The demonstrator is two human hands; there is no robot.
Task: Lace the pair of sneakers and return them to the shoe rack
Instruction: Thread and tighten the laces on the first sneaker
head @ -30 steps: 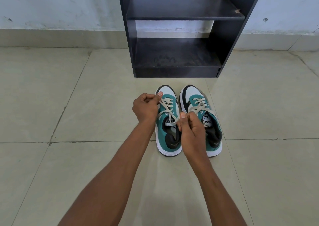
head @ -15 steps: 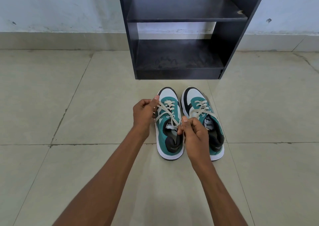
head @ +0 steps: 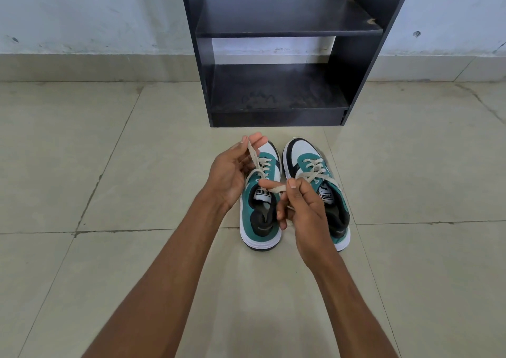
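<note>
While both sneakers sit on the floor (head: 82, 166) before the shoe rack (head: 276, 111), your left hand (head: 232, 171) and right hand (head: 304, 207) each pinch a lace end of the left sneaker (head: 260, 220). Tying looks underway; next, cross the ends.
</note>
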